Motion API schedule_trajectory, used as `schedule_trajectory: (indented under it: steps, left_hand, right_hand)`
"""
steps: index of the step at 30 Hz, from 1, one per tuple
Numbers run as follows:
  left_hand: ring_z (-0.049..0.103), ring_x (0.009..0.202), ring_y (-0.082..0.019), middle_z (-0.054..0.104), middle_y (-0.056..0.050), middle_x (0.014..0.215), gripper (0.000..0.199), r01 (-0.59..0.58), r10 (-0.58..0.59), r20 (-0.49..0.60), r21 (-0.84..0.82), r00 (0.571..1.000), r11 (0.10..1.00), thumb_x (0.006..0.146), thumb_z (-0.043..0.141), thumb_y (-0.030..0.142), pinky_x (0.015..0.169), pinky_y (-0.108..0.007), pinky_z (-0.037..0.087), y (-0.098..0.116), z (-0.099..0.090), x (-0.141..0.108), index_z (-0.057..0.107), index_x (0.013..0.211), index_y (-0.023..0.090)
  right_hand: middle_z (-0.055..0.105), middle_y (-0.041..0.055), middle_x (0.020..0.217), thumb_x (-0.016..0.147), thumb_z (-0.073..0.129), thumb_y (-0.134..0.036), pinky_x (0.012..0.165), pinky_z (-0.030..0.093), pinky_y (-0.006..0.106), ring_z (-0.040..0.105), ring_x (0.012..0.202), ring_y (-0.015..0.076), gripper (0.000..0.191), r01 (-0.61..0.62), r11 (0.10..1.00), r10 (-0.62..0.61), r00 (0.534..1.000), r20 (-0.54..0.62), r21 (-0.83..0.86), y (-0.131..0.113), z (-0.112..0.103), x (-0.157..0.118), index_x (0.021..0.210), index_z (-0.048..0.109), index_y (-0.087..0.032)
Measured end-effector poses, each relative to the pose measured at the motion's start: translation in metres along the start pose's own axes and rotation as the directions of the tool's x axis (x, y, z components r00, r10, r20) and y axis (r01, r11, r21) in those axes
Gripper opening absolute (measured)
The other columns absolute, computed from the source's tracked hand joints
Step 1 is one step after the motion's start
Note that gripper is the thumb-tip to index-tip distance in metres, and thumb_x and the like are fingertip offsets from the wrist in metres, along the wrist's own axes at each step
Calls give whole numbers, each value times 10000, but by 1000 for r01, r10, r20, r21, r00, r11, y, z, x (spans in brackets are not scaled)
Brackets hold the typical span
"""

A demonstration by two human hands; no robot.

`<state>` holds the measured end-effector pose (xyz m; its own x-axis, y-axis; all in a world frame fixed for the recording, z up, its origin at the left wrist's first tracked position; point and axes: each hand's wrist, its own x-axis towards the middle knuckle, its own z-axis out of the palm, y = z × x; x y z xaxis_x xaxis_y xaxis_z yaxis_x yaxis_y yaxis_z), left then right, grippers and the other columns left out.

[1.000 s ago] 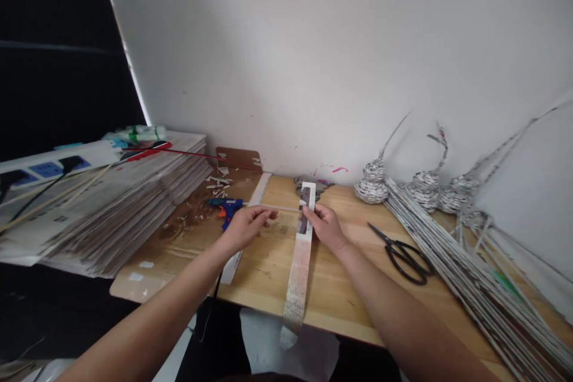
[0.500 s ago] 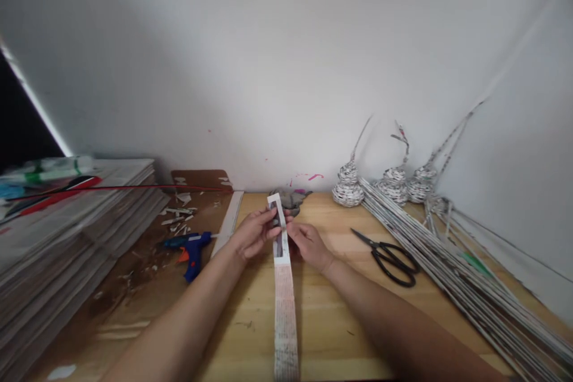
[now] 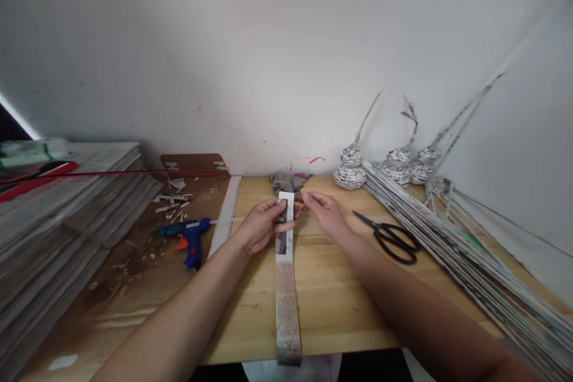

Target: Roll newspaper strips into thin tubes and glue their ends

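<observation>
Fingers of left hand pinch upright paper strip

Thumb in front, the left hand (image 3: pixel 263 225) holds the upper part of the printed paper strip (image 3: pixel 287 286), one finger lying across its face. The right hand (image 3: pixel 326 213) is just beside the strip's upper right edge, thumb and forefinger close together; whether they pinch anything cannot be told. The strip runs down over the wooden table (image 3: pixel 331 310) to a curled lower end at the near edge.

Left of the strip are a white strip (image 3: pixel 226 215), a blue glue gun (image 3: pixel 193 243) on cardboard (image 3: pixel 147 286) with paper scraps (image 3: pixel 172 203), and, farther left, a stack of newspapers (image 3: pixel 98 197). Just beyond its top lies a grey cloth (image 3: pixel 284 182). Right of it are black scissors (image 3: pixel 388 236), then a bundle of paper rods (image 3: pixel 439 250); woven paper gourds (image 3: pixel 350 170) stand by the wall, beyond the scissors.
</observation>
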<state>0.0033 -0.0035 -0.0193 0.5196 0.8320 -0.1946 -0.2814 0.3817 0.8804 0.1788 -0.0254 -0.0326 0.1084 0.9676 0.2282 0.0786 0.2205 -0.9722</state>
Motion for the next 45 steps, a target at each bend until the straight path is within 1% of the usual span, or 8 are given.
schedule_trajectory:
  steps: [3,7,11,19,22,24,28,45]
  left_hand:
    - [714,800,-163,732,-133,952,190,-3,3,33,-7,999,1000,884,620,222,698,-234,592,-4,4,-2,702,1002,99]
    - [701,751,-143,733,-115,893,201,-11,10,49,28,999,1000,843,683,275,686,-222,585,-8,6,-2,706,942,101]
    - [684,732,-132,723,-96,830,227,4,-7,49,44,999,999,820,709,308,642,-202,577,-10,4,-1,711,924,106]
    - [672,720,-124,706,-89,837,209,18,-18,29,16,999,1000,834,688,271,627,-205,582,-11,3,1,708,963,108]
    - [668,707,-123,700,-84,814,202,13,-14,19,24,1000,1000,829,693,286,614,-203,579,-11,3,2,706,920,106]
    - [667,698,-124,700,-78,799,211,5,-6,22,35,1000,999,819,705,306,614,-209,580,-12,3,2,705,902,112]
    - [677,692,-135,712,-87,791,268,5,-5,11,61,1000,998,792,729,361,623,-219,581,-13,3,2,702,884,111]
    - [678,635,-134,702,-61,739,362,-73,94,-104,189,990,979,726,766,438,559,-205,560,-14,7,1,686,887,124]
  right_hand:
    - [673,29,745,794,649,-546,675,470,286,583,670,151,402,-25,999,20,994,109,47,-6,1,-3,869,724,-158]
    - [599,2,634,774,675,-537,594,438,263,539,595,126,394,-83,994,68,977,204,67,-7,2,-6,801,708,-145]
    - [599,4,637,791,673,-514,595,440,257,540,594,117,375,-93,993,74,974,216,79,-3,1,-6,806,709,-141]
    - [622,14,757,806,680,-457,563,476,245,585,649,129,431,-193,964,157,969,193,182,4,2,-6,1143,660,-189]
    - [624,6,776,768,727,-421,571,498,247,590,654,126,483,-191,959,153,971,185,211,3,3,-6,1193,628,-213]
    - [627,4,756,755,735,-425,585,512,258,582,638,122,477,-214,952,169,964,205,220,3,4,-6,1168,646,-203]
    - [597,-5,661,757,724,-471,601,515,265,559,596,107,382,-255,944,198,945,260,207,2,5,-7,960,713,-148]
    - [660,31,775,827,646,-478,664,499,271,600,695,134,362,-26,1000,22,970,243,17,-1,4,-9,937,745,-148]
